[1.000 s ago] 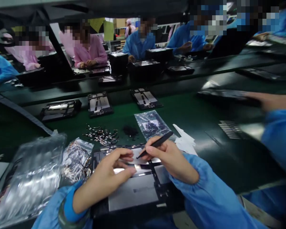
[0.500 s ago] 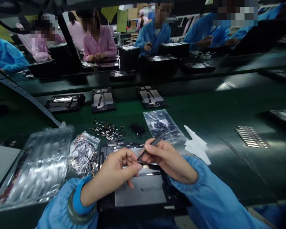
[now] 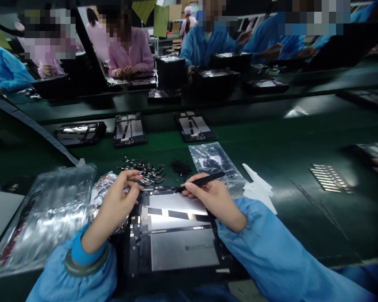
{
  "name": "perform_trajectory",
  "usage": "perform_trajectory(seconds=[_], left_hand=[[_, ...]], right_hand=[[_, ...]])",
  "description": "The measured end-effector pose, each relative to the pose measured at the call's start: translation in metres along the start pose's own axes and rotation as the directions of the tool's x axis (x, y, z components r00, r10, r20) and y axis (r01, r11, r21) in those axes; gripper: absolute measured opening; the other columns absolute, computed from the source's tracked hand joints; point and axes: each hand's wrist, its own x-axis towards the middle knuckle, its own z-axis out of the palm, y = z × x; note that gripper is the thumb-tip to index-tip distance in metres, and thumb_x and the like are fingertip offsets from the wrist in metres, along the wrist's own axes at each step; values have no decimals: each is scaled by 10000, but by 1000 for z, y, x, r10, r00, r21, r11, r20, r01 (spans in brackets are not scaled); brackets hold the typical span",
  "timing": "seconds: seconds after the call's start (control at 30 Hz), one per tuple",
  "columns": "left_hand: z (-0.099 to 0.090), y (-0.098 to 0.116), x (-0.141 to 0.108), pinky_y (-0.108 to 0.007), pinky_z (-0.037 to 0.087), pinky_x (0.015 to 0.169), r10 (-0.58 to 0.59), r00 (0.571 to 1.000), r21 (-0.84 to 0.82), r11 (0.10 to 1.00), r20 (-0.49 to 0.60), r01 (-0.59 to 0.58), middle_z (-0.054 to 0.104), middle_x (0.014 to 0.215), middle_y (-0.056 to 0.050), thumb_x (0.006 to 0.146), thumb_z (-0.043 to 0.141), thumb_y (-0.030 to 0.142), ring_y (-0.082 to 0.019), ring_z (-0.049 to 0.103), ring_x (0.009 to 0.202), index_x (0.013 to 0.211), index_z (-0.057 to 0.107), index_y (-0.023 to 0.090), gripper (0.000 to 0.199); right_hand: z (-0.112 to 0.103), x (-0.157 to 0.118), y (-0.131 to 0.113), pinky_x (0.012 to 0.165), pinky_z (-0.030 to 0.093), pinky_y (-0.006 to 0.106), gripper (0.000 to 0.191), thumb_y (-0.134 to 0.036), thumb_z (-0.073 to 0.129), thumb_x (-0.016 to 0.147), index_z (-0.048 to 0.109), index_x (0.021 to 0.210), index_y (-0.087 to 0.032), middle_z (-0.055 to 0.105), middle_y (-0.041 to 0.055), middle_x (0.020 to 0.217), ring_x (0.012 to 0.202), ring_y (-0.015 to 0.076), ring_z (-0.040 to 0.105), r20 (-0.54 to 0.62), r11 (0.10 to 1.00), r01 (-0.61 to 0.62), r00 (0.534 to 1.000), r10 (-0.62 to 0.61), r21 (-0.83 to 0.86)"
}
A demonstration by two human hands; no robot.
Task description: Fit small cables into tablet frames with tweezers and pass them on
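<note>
An opened tablet (image 3: pixel 184 251) with silver battery panels lies in front of me. My right hand (image 3: pixel 214 197) is closed round black tweezers (image 3: pixel 204 179), their tip pointing left at the tablet's far edge. At the far left corner is my left hand (image 3: pixel 116 201), its thumb and fingers curved but slightly apart, with nothing visible between them. Just beyond the tablet lie a heap of small black cables with metallic ends (image 3: pixel 145 171) and a pile of tiny black pieces (image 3: pixel 180 168). A bag of small parts (image 3: pixel 102 188) is partly hidden behind my left hand.
A clear plastic tray (image 3: pixel 53 218) stands at left. To the right are a clear bag (image 3: pixel 216 161), white strips (image 3: pixel 260 188) and a row of metallic strips (image 3: pixel 329 178). Further tablets (image 3: pixel 130 130) rest across the green bench (image 3: pixel 239 134). Co-workers sit opposite; a hand shows at far right.
My hands have separated: the left moved left to the tablet's corner, the right brought the tweezers to its far edge. A co-worker opposite has reached toward a stack of tablets.
</note>
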Motion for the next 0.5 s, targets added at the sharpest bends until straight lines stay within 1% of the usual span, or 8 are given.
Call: perform_trajectory(seconds=[0.07,0.1,0.13,0.2,0.27,0.37,0.43,0.5], left_hand=[[-9,-2,10,-282,535,545,0,998,23,1000,-64,1,577,1099,-120,777,539,419,-232,614,926,1096,493,162,413],[-13,-4,14,-310,546,600,5,995,30,1000,-97,-2,582,1097,-124,767,555,447,-240,606,950,1092,498,154,442],[-16,-6,18,-342,549,677,12,992,35,999,-124,-7,587,1101,-126,761,568,465,-244,597,979,1096,501,149,465],[-20,-10,26,-393,515,832,22,987,37,999,-158,-16,585,1130,-126,761,582,479,-243,580,1035,1116,503,148,492],[-20,-13,33,-413,459,940,9,988,24,1000,-152,-6,561,1198,-130,773,582,486,-244,555,1105,1159,492,157,515],[-17,-12,50,-417,398,1016,-20,992,45,999,-127,26,499,1303,-137,788,576,499,-258,489,1209,1219,469,178,548],[-20,-9,71,-439,357,1042,-32,983,146,988,-179,59,447,1342,-161,802,568,484,-288,438,1252,1239,466,162,552],[-29,-9,97,-489,293,1065,-58,960,294,945,-274,141,349,1385,-218,814,562,454,-351,347,1302,1259,440,98,583]], right_hand=[[0,2,3,666,545,342,387,-544,697,713,613,803,-177,691,53,680,691,216,685,0,999,18,1000,-18,-35],[0,3,4,667,543,345,372,-534,685,729,614,809,-178,690,54,686,695,218,686,-3,998,28,1000,-28,-54],[0,3,6,668,541,348,354,-521,674,744,615,816,-180,690,54,691,700,221,687,-6,997,35,999,-36,-73],[-1,3,9,678,539,353,304,-486,649,774,621,827,-187,690,49,707,716,226,688,-10,992,46,999,-48,-119],[0,3,13,701,535,356,242,-442,629,794,632,830,-203,688,37,729,738,226,687,-13,978,70,997,-74,-195],[2,3,15,713,534,352,189,-405,620,798,644,823,-220,687,28,762,762,227,679,-30,947,102,993,-116,-305],[3,1,12,688,543,349,215,-428,628,791,642,818,-214,683,33,747,747,228,675,-54,950,83,993,-104,-302],[-1,-1,5,658,557,348,286,-481,651,770,628,815,-200,681,43,717,718,227,676,-105,980,41,993,-62,-196]])
